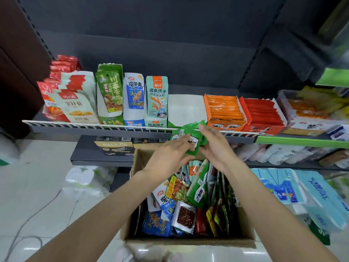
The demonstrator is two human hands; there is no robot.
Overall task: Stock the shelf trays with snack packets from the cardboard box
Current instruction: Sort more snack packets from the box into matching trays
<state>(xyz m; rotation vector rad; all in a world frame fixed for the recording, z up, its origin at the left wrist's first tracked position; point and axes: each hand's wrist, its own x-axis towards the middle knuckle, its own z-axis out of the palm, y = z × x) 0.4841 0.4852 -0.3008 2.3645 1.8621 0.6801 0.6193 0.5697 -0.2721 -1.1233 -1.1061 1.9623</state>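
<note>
A small stack of green snack packets [190, 138] sits between my two hands just above the cardboard box [188, 241]. My left hand [170, 156] holds the stack from the left and below, fingers stretched along it. My right hand [215, 146] presses it from the right with straight fingers. The box below is full of mixed packets [190, 201]: green, blue, red and clear ones. Directly behind the stack, a green-and-white shelf tray [186, 110] stands on the shelf between a teal tray [156, 103] and an orange one [224, 110].
The shelf's white wire rail [94, 126] runs along its front edge. Red, white, green and blue trays [109, 95] fill the left side; a red tray [262, 116] and a clear bin [309, 110] fill the right. Tissue packs [306, 188] lie lower right.
</note>
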